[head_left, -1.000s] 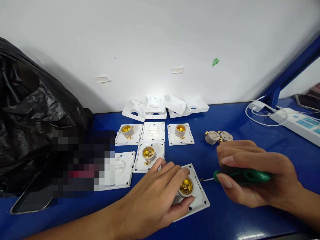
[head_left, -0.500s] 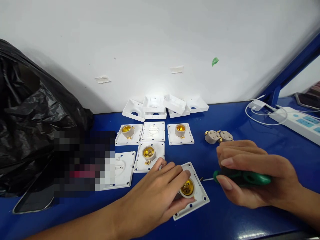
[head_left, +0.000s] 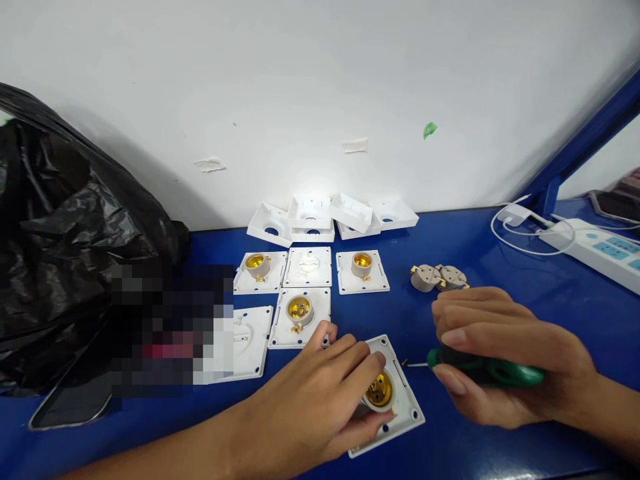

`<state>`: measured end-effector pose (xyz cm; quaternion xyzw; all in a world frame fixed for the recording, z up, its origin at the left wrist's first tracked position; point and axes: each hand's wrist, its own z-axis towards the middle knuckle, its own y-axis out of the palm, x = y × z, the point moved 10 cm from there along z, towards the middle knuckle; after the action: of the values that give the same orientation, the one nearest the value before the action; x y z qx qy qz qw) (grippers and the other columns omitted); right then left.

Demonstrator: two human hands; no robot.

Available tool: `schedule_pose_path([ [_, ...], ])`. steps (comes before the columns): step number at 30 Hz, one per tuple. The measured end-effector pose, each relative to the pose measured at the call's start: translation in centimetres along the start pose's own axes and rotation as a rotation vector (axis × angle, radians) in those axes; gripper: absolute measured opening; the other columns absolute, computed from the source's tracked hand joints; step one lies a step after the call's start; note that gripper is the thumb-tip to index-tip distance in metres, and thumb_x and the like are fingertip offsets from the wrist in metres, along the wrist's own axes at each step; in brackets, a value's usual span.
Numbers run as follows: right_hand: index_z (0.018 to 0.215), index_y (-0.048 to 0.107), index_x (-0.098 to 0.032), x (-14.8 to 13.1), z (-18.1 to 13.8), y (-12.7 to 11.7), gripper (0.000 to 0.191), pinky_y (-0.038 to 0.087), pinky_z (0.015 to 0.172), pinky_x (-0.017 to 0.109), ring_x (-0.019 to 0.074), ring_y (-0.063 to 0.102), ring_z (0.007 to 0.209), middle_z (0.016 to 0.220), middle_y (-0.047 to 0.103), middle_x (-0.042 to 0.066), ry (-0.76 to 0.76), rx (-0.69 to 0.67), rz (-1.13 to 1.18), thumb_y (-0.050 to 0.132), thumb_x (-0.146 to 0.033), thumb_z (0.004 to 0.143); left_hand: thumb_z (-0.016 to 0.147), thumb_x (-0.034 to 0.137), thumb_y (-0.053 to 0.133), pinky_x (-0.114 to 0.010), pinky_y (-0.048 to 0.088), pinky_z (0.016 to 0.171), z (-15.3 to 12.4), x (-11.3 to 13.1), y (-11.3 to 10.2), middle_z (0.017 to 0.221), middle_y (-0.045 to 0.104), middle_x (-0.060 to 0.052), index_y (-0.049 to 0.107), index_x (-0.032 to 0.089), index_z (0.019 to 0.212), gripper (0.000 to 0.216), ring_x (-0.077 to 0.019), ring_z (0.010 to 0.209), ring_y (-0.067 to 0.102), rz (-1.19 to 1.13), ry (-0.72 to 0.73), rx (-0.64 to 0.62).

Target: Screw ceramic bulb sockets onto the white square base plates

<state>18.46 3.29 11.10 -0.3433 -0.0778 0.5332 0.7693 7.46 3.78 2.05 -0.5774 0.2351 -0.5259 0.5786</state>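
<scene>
My left hand (head_left: 325, 383) is wrapped round a lamp socket (head_left: 383, 390), a pale ring with a gold-coloured threaded inside. That socket sits on a square white base plate (head_left: 406, 408) with holes at its edges, lying at a slant on the table. In my right hand (head_left: 530, 347) is a green-handled screwdriver (head_left: 517, 372), its thin shaft pointing left. A small brass-coloured screw (head_left: 405, 363) is at the shaft's tip, beside the plate's right edge. Part of the socket is hidden behind my left fingers.
Several white plates, some bearing sockets (head_left: 300, 310), lie beyond my left hand. White covers (head_left: 310, 210) are heaped by the wall. Two loose sockets (head_left: 426, 279) rest beyond my right hand. A power strip (head_left: 595, 241) stands right, a black bag (head_left: 90, 193) left.
The plate and socket under my left hand have shifted slightly towards me. The whole view has tilted a little. Both hands keep their hold.
</scene>
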Motion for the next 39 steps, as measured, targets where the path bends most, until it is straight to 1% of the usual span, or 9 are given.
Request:
schedule_pose_path([
  [3, 0.103, 0.049, -0.020, 0.0, -0.1, 0.0, 0.015, 0.045, 0.053, 0.027, 0.0109, 0.044, 0.053, 0.063, 0.048, -0.007, -0.006, 0.007, -0.001, 0.058, -0.011, 0.095, 0.110, 0.040, 0.053, -0.043, 0.035, 0.098, 0.1, 0.4, 0.0, 0.095, 0.066, -0.004, 0.056, 0.015, 0.114, 0.026, -0.0227, 0.084, 0.063, -0.019, 0.056, -0.008],
  [5, 0.106, 0.049, -0.018, -0.1, -0.2, -0.1, 0.016, 0.047, 0.055, 0.027, 0.0107, 0.045, 0.055, 0.065, 0.049, -0.007, -0.025, 0.024, -0.001, 0.059, -0.011, 0.095, 0.111, 0.040, 0.052, -0.042, 0.035, 0.096, 0.2, 0.8, -0.1, 0.096, 0.068, -0.005, 0.056, 0.014, 0.116, 0.027, -0.0221, 0.083, 0.062, -0.017, 0.103, -0.002],
  [8, 0.108, 0.049, -0.017, -0.2, -0.3, -0.2, 0.017, 0.049, 0.057, 0.027, 0.0104, 0.046, 0.056, 0.066, 0.050, -0.007, -0.040, 0.029, -0.006, 0.060, -0.012, 0.095, 0.112, 0.038, 0.049, -0.043, 0.035, 0.096, 0.3, 1.1, -0.4, 0.095, 0.070, -0.006, 0.056, 0.012, 0.119, 0.028, -0.0213, 0.082, 0.062, -0.001, 0.145, 0.016],
  [12, 0.105, 0.050, -0.017, 0.0, -0.2, -0.2, 0.015, 0.049, 0.057, 0.027, 0.0104, 0.047, 0.056, 0.065, 0.051, -0.006, -0.027, 0.015, -0.021, 0.059, -0.012, 0.095, 0.110, 0.040, 0.052, -0.043, 0.037, 0.095, 0.1, 1.5, -0.4, 0.092, 0.071, -0.004, 0.057, 0.012, 0.123, 0.032, -0.0211, 0.080, 0.063, 0.004, 0.192, 0.017],
  [16, 0.107, 0.050, -0.017, 0.0, -0.2, -0.2, 0.015, 0.048, 0.055, 0.027, 0.0101, 0.047, 0.055, 0.065, 0.052, -0.006, -0.036, 0.024, -0.015, 0.059, -0.013, 0.096, 0.108, 0.040, 0.057, -0.043, 0.037, 0.098, 0.0, 1.4, -0.2, 0.093, 0.071, -0.004, 0.057, 0.012, 0.123, 0.032, -0.0215, 0.081, 0.064, 0.028, 0.175, 0.022],
  [23, 0.109, 0.050, -0.018, 0.0, -0.3, -0.2, 0.015, 0.050, 0.057, 0.027, 0.0105, 0.048, 0.055, 0.065, 0.053, -0.006, -0.018, 0.026, -0.025, 0.058, -0.014, 0.097, 0.109, 0.042, 0.055, -0.043, 0.039, 0.100, 0.1, 1.2, 0.0, 0.097, 0.071, -0.005, 0.057, 0.014, 0.120, 0.030, -0.0222, 0.085, 0.064, 0.006, 0.157, -0.005],
  [30, 0.107, 0.050, -0.017, -0.1, -0.3, -0.2, 0.013, 0.048, 0.056, 0.027, 0.0104, 0.048, 0.056, 0.065, 0.052, -0.006, -0.025, 0.005, -0.016, 0.058, -0.015, 0.097, 0.110, 0.040, 0.052, -0.041, 0.040, 0.098, 0.1, 1.3, -0.2, 0.096, 0.070, -0.006, 0.058, 0.012, 0.119, 0.030, -0.0225, 0.086, 0.065, -0.001, 0.153, 0.006],
  [33, 0.105, 0.050, -0.017, 0.0, -0.3, 0.0, 0.012, 0.049, 0.057, 0.027, 0.0106, 0.047, 0.056, 0.065, 0.052, -0.006, -0.022, -0.013, -0.027, 0.059, -0.016, 0.098, 0.110, 0.040, 0.051, -0.041, 0.039, 0.098, 0.1, 1.3, -0.2, 0.097, 0.070, -0.006, 0.057, 0.012, 0.120, 0.030, -0.0226, 0.086, 0.064, 0.003, 0.156, 0.012],
  [39, 0.105, 0.051, -0.018, -0.1, -0.4, 0.0, 0.012, 0.051, 0.058, 0.027, 0.0112, 0.049, 0.056, 0.065, 0.053, -0.007, -0.009, -0.005, -0.045, 0.060, -0.017, 0.097, 0.110, 0.040, 0.052, -0.040, 0.040, 0.095, 0.0, 1.3, -0.2, 0.098, 0.071, -0.006, 0.057, 0.014, 0.119, 0.028, -0.0222, 0.085, 0.064, 0.008, 0.158, 0.019],
])
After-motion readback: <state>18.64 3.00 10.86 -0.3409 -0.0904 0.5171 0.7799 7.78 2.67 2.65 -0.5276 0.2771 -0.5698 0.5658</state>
